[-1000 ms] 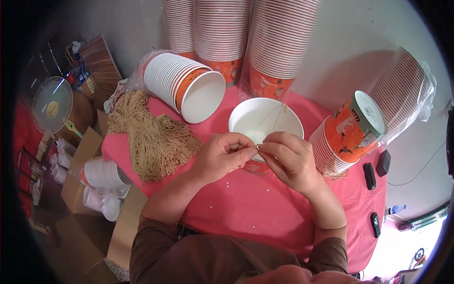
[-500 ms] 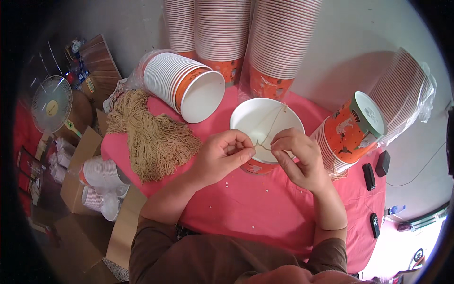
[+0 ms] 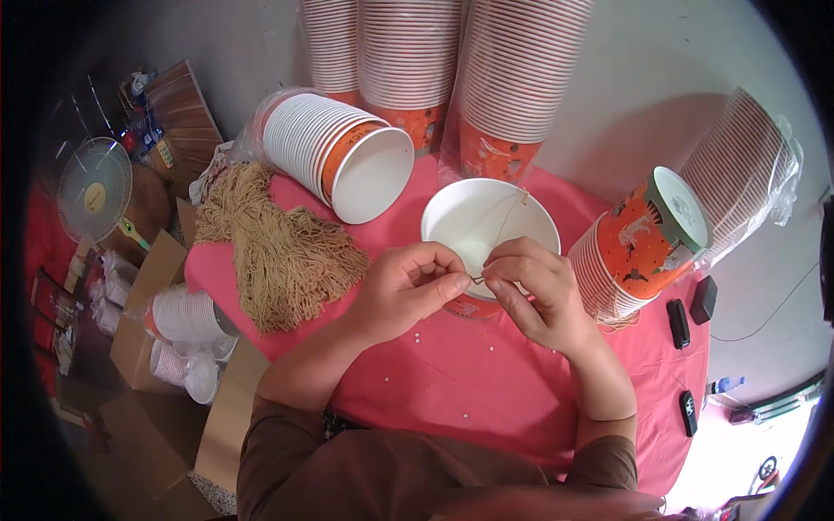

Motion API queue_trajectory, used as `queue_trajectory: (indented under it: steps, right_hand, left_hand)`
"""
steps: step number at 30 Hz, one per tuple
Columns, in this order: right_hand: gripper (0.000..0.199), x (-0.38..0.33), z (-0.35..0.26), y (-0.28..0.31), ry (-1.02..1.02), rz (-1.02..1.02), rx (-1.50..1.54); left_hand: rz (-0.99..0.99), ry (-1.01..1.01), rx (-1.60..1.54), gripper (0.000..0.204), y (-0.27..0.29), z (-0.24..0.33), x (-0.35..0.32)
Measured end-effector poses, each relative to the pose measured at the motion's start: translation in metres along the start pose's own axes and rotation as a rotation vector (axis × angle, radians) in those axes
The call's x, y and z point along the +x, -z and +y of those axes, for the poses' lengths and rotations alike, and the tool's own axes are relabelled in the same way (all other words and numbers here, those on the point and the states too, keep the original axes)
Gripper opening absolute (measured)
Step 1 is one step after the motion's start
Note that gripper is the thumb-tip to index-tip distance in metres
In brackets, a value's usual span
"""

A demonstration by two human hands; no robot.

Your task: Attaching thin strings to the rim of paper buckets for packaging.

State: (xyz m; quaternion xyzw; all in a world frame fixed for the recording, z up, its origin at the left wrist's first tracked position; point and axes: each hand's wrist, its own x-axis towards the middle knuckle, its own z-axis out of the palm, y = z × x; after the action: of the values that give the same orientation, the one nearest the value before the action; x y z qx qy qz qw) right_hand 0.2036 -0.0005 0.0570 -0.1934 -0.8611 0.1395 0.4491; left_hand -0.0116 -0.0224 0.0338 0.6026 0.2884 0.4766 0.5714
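Observation:
Both hands meet over the near rim of a white-lined orange paper bucket [image 3: 452,217] standing upright on the table. My left hand [image 3: 417,282] pinches a thin tan cord [image 3: 501,224] between thumb and forefinger. Close by on the right, my right hand [image 3: 540,291] pinches the same cord, its fingertips almost touching the left ones. A strand of the cord runs from the bucket's far right rim down across the inside toward my fingers. Exactly how the cord crosses between the fingertips is too small to make out.
A heap of tan cords [image 3: 282,256] lies at left beside a tipped stack of buckets [image 3: 326,156]. Tall wrapped stacks [image 3: 521,78] stand behind. At right are upside-down orange buckets [image 3: 638,239] and small black objects [image 3: 678,324]. Open cardboard boxes [image 3: 156,434] sit lower left.
My right hand has moved left, bringing its fingertips up to my left hand's. The cord span between them has shortened. My left hand has hardly moved.

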Motion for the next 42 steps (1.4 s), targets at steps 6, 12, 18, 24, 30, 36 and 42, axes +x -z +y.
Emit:
queue_trajectory:
  steps: [6, 12, 18, 24, 30, 36, 42]
  right_hand:
    - [0.014, 0.000, 0.001, -0.005, 0.003, -0.010, -0.029]
    - [0.012, 0.000, 0.005, -0.006, -0.022, 0.010, -0.035]
    - [0.010, -0.001, 0.004, -0.010, -0.045, 0.009, -0.037]
    - [0.006, -0.001, 0.000, -0.005, -0.171, -0.050, 0.108]
    - [0.004, 0.000, 0.002, 0.000, -0.309, -0.131, 0.281]
    - [0.003, 0.001, 0.000, 0.000, -0.302, -0.168, 0.209]
    - [0.003, -0.002, 0.002, -0.001, -0.309, -0.165, 0.213]
  left_hand:
    - [-0.023, 0.051, -0.007, 0.010, -0.005, 0.001, 0.001]
    - [0.003, -0.016, 0.083, 0.011, -0.004, -0.010, 0.002]
    - [0.025, -0.042, 0.040, 0.012, -0.008, -0.009, 0.001]
    - [0.041, -0.061, 0.104, 0.009, -0.009, -0.010, 0.001]
    - [0.069, -0.122, 0.213, 0.006, -0.012, -0.014, 0.001]
    - [0.139, -0.347, 0.481, 0.013, -0.014, -0.018, 0.003]
    - [0.206, -0.685, 0.758, 0.019, -0.014, -0.021, 0.009]
